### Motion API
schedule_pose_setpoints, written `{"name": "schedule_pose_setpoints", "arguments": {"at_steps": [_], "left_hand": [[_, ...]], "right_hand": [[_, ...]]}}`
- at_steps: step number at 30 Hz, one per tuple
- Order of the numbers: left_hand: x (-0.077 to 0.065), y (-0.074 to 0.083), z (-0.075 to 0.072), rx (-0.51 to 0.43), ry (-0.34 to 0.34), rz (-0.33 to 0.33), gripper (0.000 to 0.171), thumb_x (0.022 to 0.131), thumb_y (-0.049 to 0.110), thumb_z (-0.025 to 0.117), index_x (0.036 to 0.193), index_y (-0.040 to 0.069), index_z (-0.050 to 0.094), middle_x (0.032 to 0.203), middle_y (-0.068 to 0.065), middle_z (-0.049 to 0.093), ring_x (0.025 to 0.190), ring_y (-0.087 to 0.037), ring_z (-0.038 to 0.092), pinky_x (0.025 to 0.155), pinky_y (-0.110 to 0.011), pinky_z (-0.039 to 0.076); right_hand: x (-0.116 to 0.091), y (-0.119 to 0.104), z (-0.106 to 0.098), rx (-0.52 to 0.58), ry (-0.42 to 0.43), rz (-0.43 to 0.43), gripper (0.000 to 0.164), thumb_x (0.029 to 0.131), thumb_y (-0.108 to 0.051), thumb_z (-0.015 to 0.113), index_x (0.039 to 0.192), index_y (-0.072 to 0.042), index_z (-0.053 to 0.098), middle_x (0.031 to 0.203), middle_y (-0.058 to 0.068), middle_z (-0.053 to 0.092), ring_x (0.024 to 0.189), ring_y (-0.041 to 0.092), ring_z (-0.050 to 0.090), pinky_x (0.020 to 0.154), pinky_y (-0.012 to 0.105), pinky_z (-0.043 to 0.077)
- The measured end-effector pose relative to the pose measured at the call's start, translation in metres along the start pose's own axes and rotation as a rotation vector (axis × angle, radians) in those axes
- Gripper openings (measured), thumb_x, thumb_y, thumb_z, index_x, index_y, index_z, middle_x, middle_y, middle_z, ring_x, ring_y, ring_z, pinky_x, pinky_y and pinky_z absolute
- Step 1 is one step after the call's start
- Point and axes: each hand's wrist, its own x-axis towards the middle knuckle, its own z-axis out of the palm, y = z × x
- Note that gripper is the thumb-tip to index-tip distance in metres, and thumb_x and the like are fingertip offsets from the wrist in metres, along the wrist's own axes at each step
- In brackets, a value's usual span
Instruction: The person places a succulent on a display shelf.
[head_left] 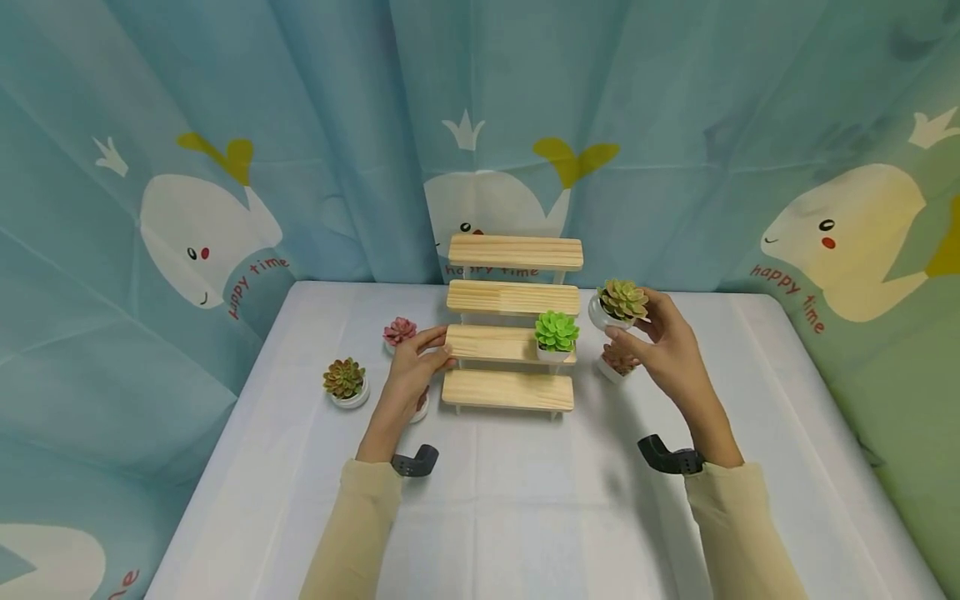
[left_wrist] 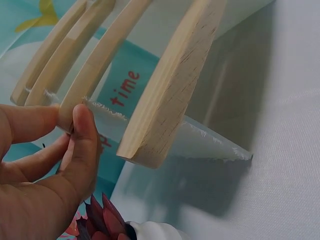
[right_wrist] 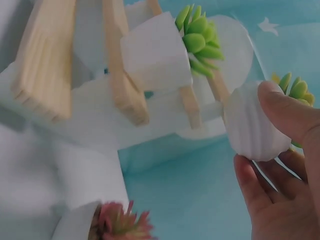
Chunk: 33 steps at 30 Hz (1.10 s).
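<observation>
My left hand (head_left: pixel 408 372) pinches the left end of a shelf board on the tiered wooden stand (head_left: pixel 507 390). In the left wrist view, its thumb and fingers grip the edge of one board. My right hand (head_left: pixel 670 342) holds a potted succulent (head_left: pixel 622 300) with green, reddish-edged leaves, raised beside the stand's right side. The right wrist view shows the thumb and fingers around its ribbed white pot (right_wrist: pixel 256 122). A bright green succulent (head_left: pixel 557 332) in a square white pot stands at the right end of the second board from the bottom.
On the white table (head_left: pixel 525 517), a reddish succulent (head_left: pixel 618 360) leans below my right hand. To the left are a pink succulent (head_left: pixel 400 331), a green-red one (head_left: pixel 345 379), and a dark red one (left_wrist: pixel 106 220) partly hidden by my left hand. A whale-print curtain (head_left: pixel 337 167) hangs behind.
</observation>
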Motion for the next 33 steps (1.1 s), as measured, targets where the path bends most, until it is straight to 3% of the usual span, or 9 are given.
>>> {"name": "schedule_pose_setpoints", "arguments": {"at_steps": [5,7,12,15,33], "left_hand": [[0.001,0.0,-0.001,0.005,-0.005,0.002,0.047,0.103,-0.003,0.06,0.15,-0.001,0.052,0.142,-0.024,0.056,0.086,-0.005,0.068,0.079,-0.015,0.06],[0.001,0.0,-0.002,0.007,-0.004,0.0,0.047,0.103,-0.002,0.06,0.15,-0.001,0.053,0.143,-0.023,0.056,0.086,-0.005,0.068,0.079,-0.015,0.06],[0.0,-0.001,-0.003,0.002,-0.01,0.001,0.047,0.103,-0.002,0.06,0.15,-0.001,0.052,0.142,-0.024,0.056,0.085,-0.006,0.068,0.079,-0.016,0.06],[0.0,-0.001,-0.003,-0.001,-0.019,0.005,0.047,0.103,-0.002,0.06,0.15,-0.001,0.052,0.142,-0.024,0.056,0.084,-0.007,0.068,0.079,-0.017,0.06],[0.001,-0.002,-0.003,-0.007,-0.024,0.001,0.048,0.103,-0.001,0.061,0.15,0.0,0.052,0.143,-0.023,0.056,0.085,-0.008,0.07,0.079,-0.017,0.061]], "right_hand": [[0.017,-0.008,0.009,0.032,-0.024,-0.004,0.069,0.095,-0.004,0.076,0.155,-0.001,0.041,0.15,0.018,0.052,0.125,-0.005,0.052,0.102,0.006,0.045],[0.024,-0.01,0.013,0.029,-0.041,0.013,0.07,0.095,-0.006,0.076,0.155,-0.002,0.041,0.15,0.016,0.052,0.129,0.004,0.055,0.104,0.01,0.046],[0.037,-0.017,0.019,0.01,-0.086,0.068,0.072,0.096,-0.014,0.077,0.157,-0.005,0.039,0.154,0.016,0.048,0.142,0.033,0.051,0.118,0.04,0.046],[0.044,-0.021,0.022,0.023,-0.11,0.092,0.074,0.096,-0.016,0.077,0.157,-0.005,0.038,0.155,0.018,0.046,0.144,0.037,0.049,0.119,0.052,0.044],[0.055,-0.014,0.03,0.06,-0.193,0.163,0.078,0.096,-0.021,0.079,0.159,-0.007,0.036,0.157,0.018,0.045,0.146,0.037,0.049,0.118,0.052,0.046]]}}
